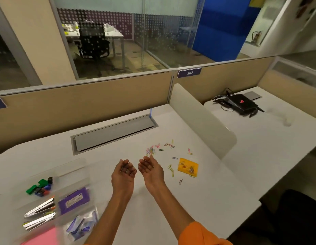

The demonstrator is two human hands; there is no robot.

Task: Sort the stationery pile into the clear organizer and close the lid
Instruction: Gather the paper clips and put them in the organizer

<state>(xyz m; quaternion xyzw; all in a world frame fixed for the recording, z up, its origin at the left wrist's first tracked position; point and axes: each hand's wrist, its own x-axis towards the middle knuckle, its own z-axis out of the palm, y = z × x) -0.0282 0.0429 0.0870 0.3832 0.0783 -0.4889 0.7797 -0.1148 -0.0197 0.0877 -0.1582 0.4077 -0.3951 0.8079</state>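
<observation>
Organizer (57,188) lower left partly filled, lid not yet shut; paper clips (152,151) and yellow pad (188,167) unsorted on counter (206,200) mid-frame, left grip (124,171) and right grip (150,167) open, cupped palm-up beside them, roughly halfway I'd say.

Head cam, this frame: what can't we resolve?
Head view, all four:
- clear organizer: near side cut off by the bottom edge, motion-blurred; lid position unclear.
- purple box label: blurred, unreadable.
- left hand, cupped palm: glints too small to tell if clips lie there.
- items on the yellow pad: too small to identify.
</observation>
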